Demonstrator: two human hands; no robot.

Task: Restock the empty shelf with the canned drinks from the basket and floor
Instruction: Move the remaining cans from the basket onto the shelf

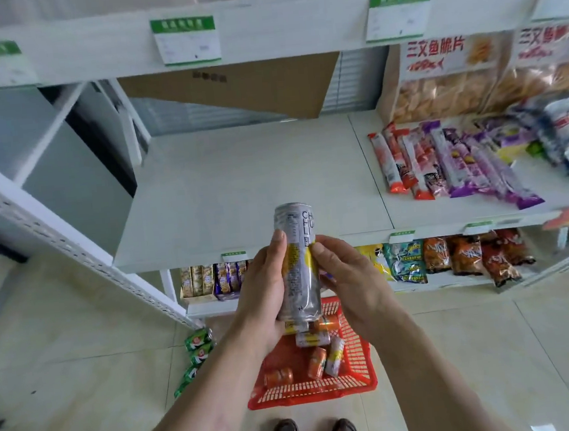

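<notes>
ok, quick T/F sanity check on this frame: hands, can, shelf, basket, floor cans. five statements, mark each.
1. Both hands hold one tall silver can. True: the left hand and right hand grip it together.
2. The shelf section behind the can already has cans on it. False: no cans stand there.
3. The red basket sits on the floor with cans inside. True.
4. The green cans lie inside the basket. False: they lie on the floor, left of it.
5. The snack packets are left of the bare section. False: they lie to its right.
</notes>
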